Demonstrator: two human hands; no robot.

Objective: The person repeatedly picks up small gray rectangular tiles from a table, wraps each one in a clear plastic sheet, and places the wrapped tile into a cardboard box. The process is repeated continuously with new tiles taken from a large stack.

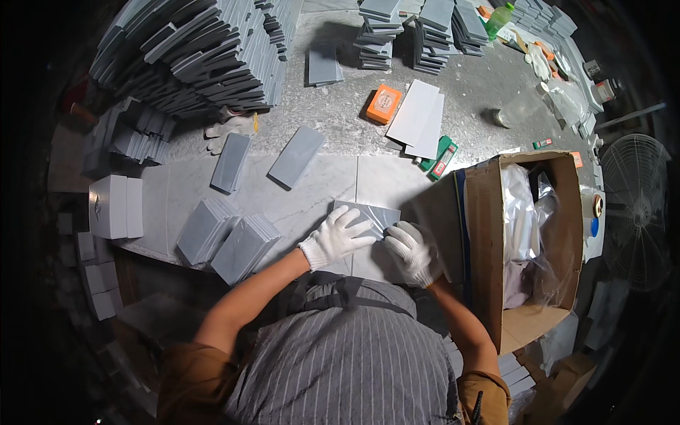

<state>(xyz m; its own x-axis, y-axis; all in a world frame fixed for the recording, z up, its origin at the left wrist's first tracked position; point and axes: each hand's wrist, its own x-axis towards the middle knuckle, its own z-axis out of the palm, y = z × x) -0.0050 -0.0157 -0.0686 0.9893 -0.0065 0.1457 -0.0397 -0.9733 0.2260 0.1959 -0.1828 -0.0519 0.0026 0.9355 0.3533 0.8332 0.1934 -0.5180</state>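
On the white marbled worktop, close in front of me, lies a flat grey rectangular tile [381, 214] with bright streaks like clear film across its surface. My left hand [338, 239], in a white knit glove, rests over its left part with fingers spread. My right hand [411, 251], gloved alike, is curled closed at the tile's near right edge; what its fingers grip is hidden. Two loose grey tiles, one [231, 163] and another [297, 157], lie farther left. Two leaning stacks, one [205, 230] and another [246, 248], stand beside my left forearm.
An open cardboard box [489, 234] holding clear plastic stands at my right. Tall grey tile stacks [205, 57] fill the far left. Beyond are an orange box [383, 104], white sheets [414, 117] and a green-and-red box [444, 158]. White boxes [115, 207] sit left; a fan [639, 212] right.
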